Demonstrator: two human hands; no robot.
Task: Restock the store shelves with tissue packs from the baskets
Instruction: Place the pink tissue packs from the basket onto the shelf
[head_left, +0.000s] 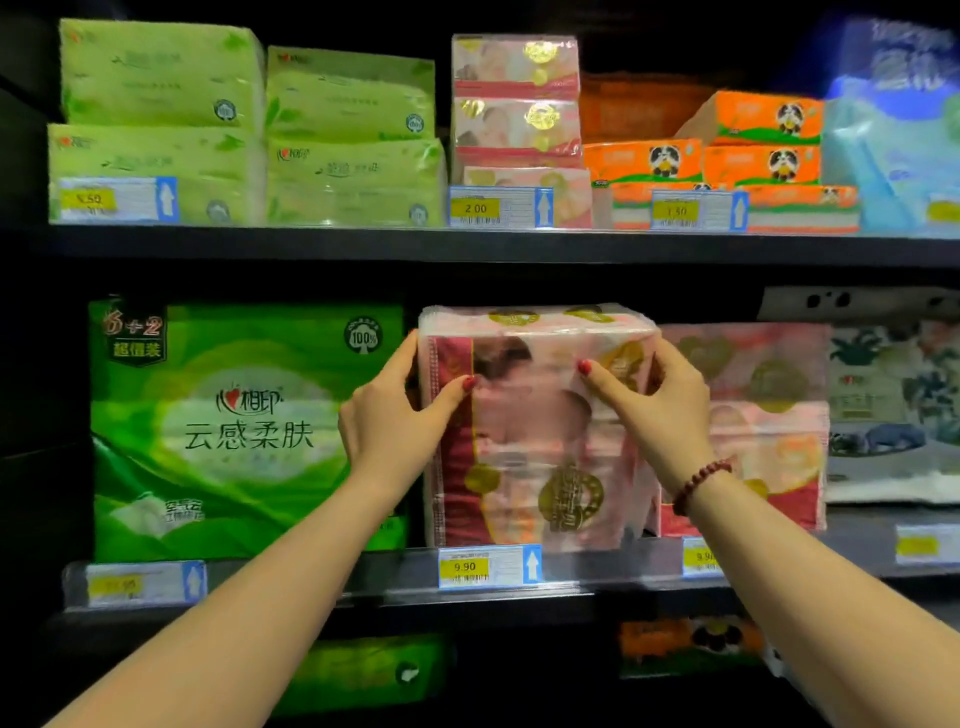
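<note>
A large pink and red tissue pack (535, 441) with gold emblems stands upright at the front of the middle shelf (597, 577). My left hand (400, 415) grips its upper left edge, thumb on the front face and fingers round the side. My right hand (649, 400), with a red bead bracelet at the wrist, grips its upper right edge in the same way. A second pink pack (763, 415) of the same kind stands just to the right, slightly further back. No basket is in view.
A big green pack (244, 426) stands close on the left. A leaf-printed pack (893, 405) is at the far right. The upper shelf (467, 244) holds green, pink, orange and blue packs. Price tags (488, 566) line the shelf edges. More packs show on the shelf below.
</note>
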